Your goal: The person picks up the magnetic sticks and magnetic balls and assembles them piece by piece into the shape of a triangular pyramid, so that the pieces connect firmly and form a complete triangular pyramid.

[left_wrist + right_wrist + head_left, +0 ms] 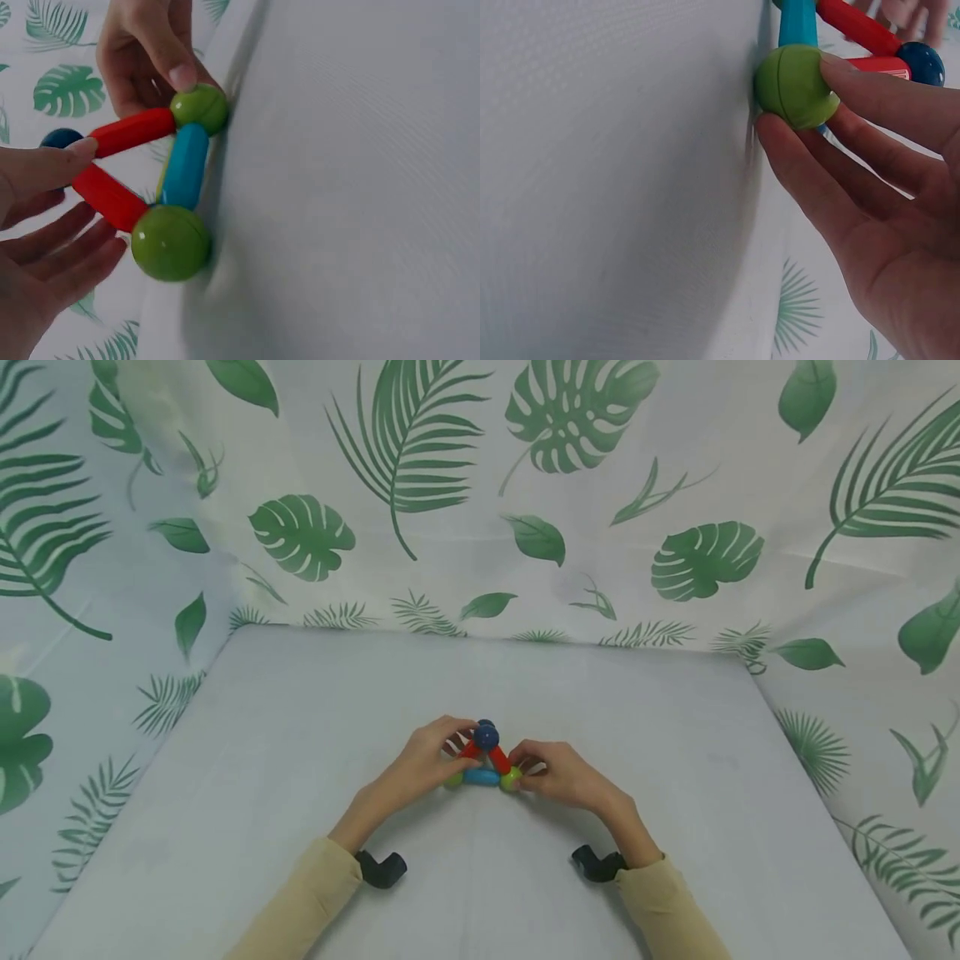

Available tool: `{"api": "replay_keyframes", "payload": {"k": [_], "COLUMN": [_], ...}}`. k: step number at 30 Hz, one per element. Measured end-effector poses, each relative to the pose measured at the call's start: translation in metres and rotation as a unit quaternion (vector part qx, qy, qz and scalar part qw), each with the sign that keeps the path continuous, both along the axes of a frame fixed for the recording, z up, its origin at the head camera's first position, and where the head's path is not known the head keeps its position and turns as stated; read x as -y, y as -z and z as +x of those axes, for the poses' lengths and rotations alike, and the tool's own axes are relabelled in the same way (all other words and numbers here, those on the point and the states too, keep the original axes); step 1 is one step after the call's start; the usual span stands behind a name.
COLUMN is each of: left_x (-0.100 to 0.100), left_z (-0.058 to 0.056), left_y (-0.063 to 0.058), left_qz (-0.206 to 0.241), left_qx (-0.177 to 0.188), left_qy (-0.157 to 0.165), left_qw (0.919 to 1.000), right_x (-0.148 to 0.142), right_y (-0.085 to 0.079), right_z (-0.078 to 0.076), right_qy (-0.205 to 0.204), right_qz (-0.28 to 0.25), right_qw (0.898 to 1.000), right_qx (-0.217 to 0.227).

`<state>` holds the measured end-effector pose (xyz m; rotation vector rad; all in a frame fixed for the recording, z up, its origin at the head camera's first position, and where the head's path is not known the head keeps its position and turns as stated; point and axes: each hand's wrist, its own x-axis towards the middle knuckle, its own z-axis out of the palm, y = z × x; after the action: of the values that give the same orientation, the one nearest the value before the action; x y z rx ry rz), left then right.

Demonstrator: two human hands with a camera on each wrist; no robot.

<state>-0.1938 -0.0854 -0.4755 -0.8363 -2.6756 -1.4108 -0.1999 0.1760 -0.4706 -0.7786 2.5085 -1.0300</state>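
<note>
A small frame of a ball-and-rod building toy stands upright on the table. Dark blue balls (pixel 486 737) top it, red rods (pixel 499 760) slope down, and a light blue rod (pixel 482 777) lies along the base between green balls. My right hand (pixel 562 772) pinches the right green ball (pixel 791 86) between thumb and fingers. On the left, my left hand (pixel 427 756) holds the frame near its top, the thumb lying over a red rod (pixel 109 196) by a blue ball; its other fingers spread behind. The far side of the frame is partly hidden.
The white table (pixel 465 877) extends around both hands. Leaf-printed cloth (pixel 450 568) hangs behind it and at its sides. Dark wrist-worn devices (pixel 382 870) sit at each beige sleeve's cuff.
</note>
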Motion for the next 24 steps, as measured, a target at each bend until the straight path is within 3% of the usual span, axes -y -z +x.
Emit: {"api": "replay_keyframes", "payload": {"k": [6,10,16,24], "left_x": [0.015,0.017,0.010,0.005], "left_z": [0.006,0.005,-0.007,-0.030], "left_y": [0.011,0.017,0.021,0.019], "left_qz": [-0.074,-0.086,-0.071,-0.092], "left_qx": [0.052,0.041,0.013,0.048], "left_qy": [-0.026,-0.026,-0.034,-0.050], "left_qw": [0.9956,0.9951,0.9968,0.9934], "right_x": [0.001,0.001,-0.001,-0.005], "right_y": [-0.001,-0.002,-0.002,0.001], "right_z": [-0.001,-0.004,-0.018,-0.044], "right_qy": [0.004,0.009,0.023,0.014], "right_qz": [0.004,0.014,0.033,0.033], "right_qw": [1.000,1.000,0.999,0.999], "right_qx": [0.009,0.009,0.014,0.008]}}
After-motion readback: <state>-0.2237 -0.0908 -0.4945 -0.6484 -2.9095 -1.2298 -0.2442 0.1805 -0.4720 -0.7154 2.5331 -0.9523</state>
